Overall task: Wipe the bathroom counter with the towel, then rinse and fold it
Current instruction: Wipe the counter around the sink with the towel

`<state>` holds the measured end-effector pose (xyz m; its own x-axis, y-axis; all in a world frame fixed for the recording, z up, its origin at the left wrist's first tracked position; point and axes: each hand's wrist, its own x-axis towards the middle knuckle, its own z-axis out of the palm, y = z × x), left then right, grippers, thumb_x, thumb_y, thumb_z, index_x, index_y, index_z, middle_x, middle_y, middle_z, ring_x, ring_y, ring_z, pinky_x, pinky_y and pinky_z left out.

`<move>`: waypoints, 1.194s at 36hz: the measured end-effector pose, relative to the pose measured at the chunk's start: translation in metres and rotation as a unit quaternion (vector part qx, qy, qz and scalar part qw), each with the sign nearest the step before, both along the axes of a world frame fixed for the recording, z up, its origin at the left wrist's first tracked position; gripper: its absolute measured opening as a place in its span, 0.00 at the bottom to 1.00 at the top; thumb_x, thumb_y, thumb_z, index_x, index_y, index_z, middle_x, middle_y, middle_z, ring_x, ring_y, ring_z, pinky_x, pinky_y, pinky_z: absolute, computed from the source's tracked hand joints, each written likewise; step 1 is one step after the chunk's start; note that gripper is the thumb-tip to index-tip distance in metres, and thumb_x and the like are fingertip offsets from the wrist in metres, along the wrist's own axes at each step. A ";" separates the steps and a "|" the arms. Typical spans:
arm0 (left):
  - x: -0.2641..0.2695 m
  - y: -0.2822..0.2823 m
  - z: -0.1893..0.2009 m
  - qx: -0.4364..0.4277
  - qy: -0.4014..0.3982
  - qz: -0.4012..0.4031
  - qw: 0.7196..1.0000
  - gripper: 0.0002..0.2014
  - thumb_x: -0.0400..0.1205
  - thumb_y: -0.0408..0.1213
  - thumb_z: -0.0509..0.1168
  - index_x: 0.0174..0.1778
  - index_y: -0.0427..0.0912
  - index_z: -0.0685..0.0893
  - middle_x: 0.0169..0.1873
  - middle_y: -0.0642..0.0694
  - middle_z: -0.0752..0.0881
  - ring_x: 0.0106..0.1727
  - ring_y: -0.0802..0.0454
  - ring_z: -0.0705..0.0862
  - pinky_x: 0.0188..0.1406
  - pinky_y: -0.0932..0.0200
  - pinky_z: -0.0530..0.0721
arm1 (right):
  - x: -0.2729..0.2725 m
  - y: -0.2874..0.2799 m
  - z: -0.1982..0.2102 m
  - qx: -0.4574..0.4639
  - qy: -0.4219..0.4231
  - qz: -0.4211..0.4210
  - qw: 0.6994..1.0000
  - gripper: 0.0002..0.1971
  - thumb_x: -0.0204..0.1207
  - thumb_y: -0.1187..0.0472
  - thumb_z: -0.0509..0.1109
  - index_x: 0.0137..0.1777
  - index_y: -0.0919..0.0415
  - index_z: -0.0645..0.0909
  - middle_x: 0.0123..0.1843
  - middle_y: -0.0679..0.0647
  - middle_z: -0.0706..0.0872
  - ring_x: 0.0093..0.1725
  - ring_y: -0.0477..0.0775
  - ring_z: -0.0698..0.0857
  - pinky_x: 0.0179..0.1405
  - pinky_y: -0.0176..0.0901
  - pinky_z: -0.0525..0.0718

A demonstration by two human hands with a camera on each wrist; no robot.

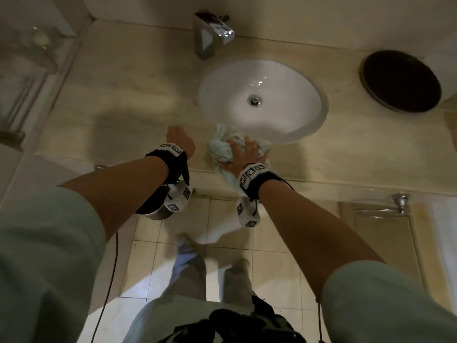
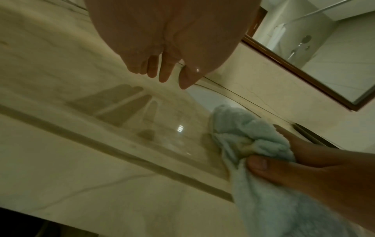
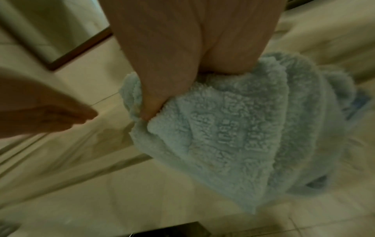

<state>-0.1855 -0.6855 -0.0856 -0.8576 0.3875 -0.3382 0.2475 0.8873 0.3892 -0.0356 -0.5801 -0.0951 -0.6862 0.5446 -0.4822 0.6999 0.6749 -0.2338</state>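
A pale blue towel is bunched on the beige stone counter, just in front of the white sink's near rim. My right hand grips the bunch from above, thumb pressed into the cloth. Part of the towel hangs over the counter's front edge. My left hand hovers over the counter a short way left of the towel, fingers straight and close together, holding nothing. Its reflection shows in the glossy stone.
A chrome tap stands behind the sink. A round dark opening is set in the counter at the right. Glass items stand at the far left. A framed mirror runs along the wall. Tiled floor lies below.
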 end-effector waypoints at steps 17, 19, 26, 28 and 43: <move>-0.169 -0.144 0.001 -0.062 -0.028 0.038 0.997 0.23 0.87 0.32 0.51 0.80 0.34 0.61 0.80 0.34 0.59 0.81 0.40 0.58 0.82 0.53 0.55 | -0.200 -0.100 -0.002 0.003 -0.039 0.128 0.991 0.41 0.71 0.26 0.60 0.81 0.32 0.46 0.85 0.55 0.33 0.83 0.66 0.33 0.73 0.81 0.35; -0.180 -0.145 -0.001 -0.068 -0.032 0.041 0.996 0.26 0.86 0.34 0.55 0.81 0.33 0.58 0.81 0.34 0.56 0.81 0.40 0.57 0.82 0.53 0.56 | -0.208 -0.097 0.000 0.009 -0.032 0.117 0.993 0.41 0.70 0.27 0.60 0.80 0.32 0.48 0.85 0.56 0.35 0.83 0.66 0.34 0.74 0.80 0.35; -0.199 -0.120 -0.001 -0.095 -0.046 0.020 0.994 0.28 0.87 0.36 0.52 0.82 0.35 0.52 0.82 0.37 0.50 0.83 0.40 0.50 0.83 0.51 0.51 | -0.242 -0.071 0.006 -0.006 -0.024 0.089 0.996 0.41 0.72 0.28 0.61 0.81 0.33 0.46 0.85 0.57 0.34 0.83 0.65 0.34 0.75 0.75 0.40; -0.205 -0.113 -0.001 -0.111 -0.025 -0.001 0.993 0.28 0.87 0.38 0.53 0.83 0.39 0.52 0.83 0.38 0.49 0.84 0.40 0.46 0.84 0.48 0.45 | -0.253 -0.061 0.008 -0.005 -0.018 0.086 0.996 0.41 0.72 0.29 0.61 0.81 0.34 0.47 0.85 0.58 0.34 0.83 0.66 0.35 0.76 0.74 0.41; -0.234 -0.057 -0.017 -0.121 -0.110 0.190 0.968 0.34 0.87 0.48 0.50 0.83 0.43 0.39 0.83 0.44 0.35 0.84 0.43 0.38 0.84 0.44 0.46 | -0.364 0.030 -0.005 0.002 -0.024 0.107 0.994 0.45 0.67 0.22 0.55 0.80 0.31 0.40 0.85 0.52 0.32 0.83 0.65 0.35 0.77 0.76 0.42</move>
